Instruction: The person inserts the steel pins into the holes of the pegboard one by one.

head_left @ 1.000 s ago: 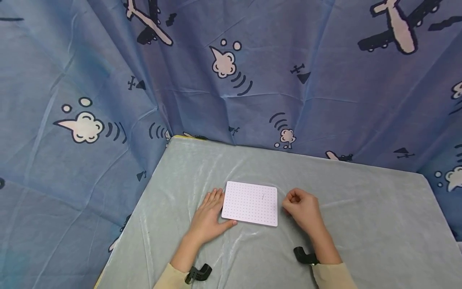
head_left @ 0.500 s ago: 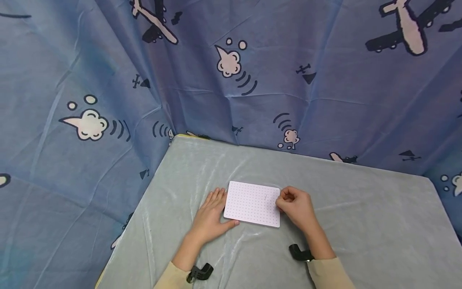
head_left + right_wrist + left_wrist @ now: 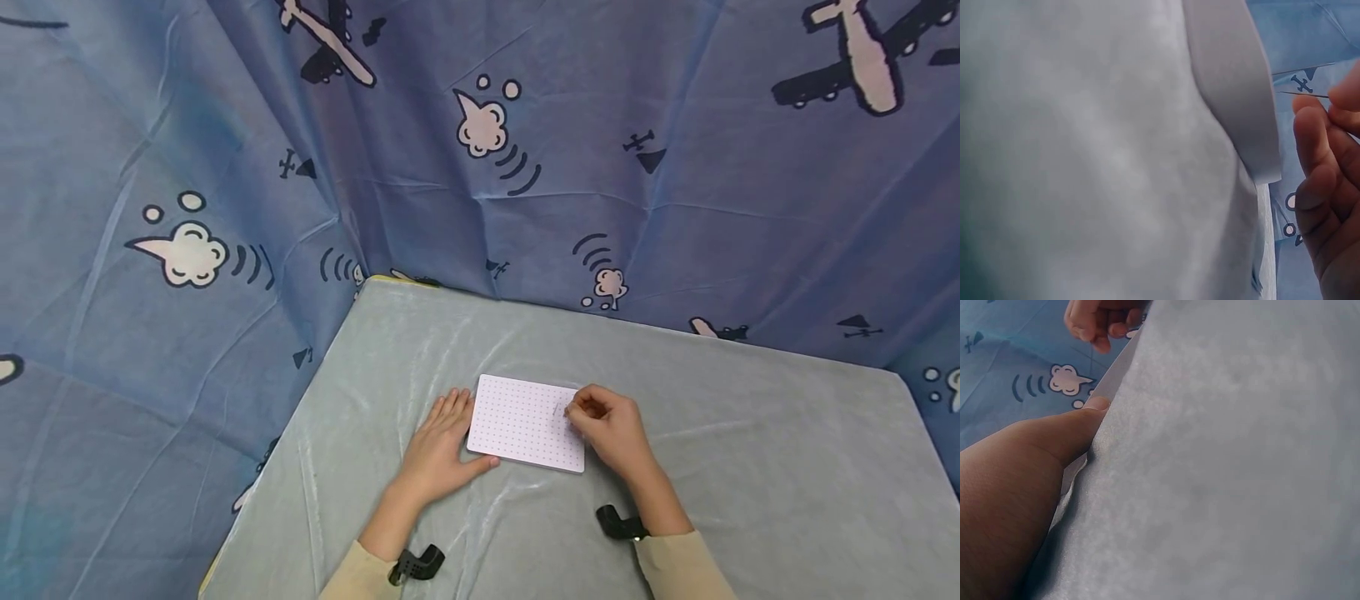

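A white board (image 3: 517, 421) with a grid of small dots lies on the cloth. My left hand (image 3: 438, 458) steadies it, straight fingers along its left edge and thumb (image 3: 1094, 409) against the front edge. Over the board's right side, my right hand (image 3: 611, 425) pinches a thin needle-like metal pin (image 3: 1304, 94) between thumb and forefinger; the other fingers curl loosely. A second thin pin (image 3: 1310, 67) stands out from the board near the held one; in the head view it is a faint line. The held pin is mostly hidden in the head view.
Grey cloth (image 3: 750, 467) covers the table, with soft folds at the front. A blue patterned curtain (image 3: 420, 217) hangs behind and along the left side. Black wrist cameras (image 3: 621, 523) sit on both wrists.
My right hand has moved left from beside the board to over its right side, near the standing pin. The left hand keeps its place on the board.
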The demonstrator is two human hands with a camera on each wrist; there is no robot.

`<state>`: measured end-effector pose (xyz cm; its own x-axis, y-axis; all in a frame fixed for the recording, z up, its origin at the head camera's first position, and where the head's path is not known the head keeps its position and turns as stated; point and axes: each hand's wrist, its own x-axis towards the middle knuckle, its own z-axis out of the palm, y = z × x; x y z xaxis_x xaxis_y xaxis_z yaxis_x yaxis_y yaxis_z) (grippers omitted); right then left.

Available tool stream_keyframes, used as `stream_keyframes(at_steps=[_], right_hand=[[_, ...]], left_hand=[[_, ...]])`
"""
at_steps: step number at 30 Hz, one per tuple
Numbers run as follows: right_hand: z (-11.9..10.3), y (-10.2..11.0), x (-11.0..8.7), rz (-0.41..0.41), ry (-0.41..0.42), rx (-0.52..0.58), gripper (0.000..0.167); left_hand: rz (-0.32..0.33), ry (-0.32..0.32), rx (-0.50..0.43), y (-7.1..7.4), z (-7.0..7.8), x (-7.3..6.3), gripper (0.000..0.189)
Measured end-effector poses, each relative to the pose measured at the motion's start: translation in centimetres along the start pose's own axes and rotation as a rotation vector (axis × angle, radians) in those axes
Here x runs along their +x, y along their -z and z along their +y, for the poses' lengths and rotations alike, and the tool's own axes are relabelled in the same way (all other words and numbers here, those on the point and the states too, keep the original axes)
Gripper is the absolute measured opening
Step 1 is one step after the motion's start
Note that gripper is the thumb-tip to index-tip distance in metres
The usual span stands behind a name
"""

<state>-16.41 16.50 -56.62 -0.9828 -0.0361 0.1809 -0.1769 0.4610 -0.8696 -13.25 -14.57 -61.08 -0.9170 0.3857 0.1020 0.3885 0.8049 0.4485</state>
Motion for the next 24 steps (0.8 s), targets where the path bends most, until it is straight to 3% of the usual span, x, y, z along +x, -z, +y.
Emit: stream_keyframes(at_steps=[11, 19, 24], right_hand=[[0.35, -0.12, -0.07, -0.023, 0.085, -0.029, 0.017], [0.26, -0.17, -0.52, -0.093, 0.069, -0.087, 0.021], [0.08, 0.34, -0.77, -0.08, 0.083, -0.108, 0.022]], left_hand=[[-0.004, -0.004, -0.002, 0.08, 0.29, 0.11, 0.109], [0.02, 0.002, 0.007, 0.19, 0.64, -0.51, 0.107], [0.039, -0.012, -0.014, -0.3, 0.95, -0.63, 0.107]])
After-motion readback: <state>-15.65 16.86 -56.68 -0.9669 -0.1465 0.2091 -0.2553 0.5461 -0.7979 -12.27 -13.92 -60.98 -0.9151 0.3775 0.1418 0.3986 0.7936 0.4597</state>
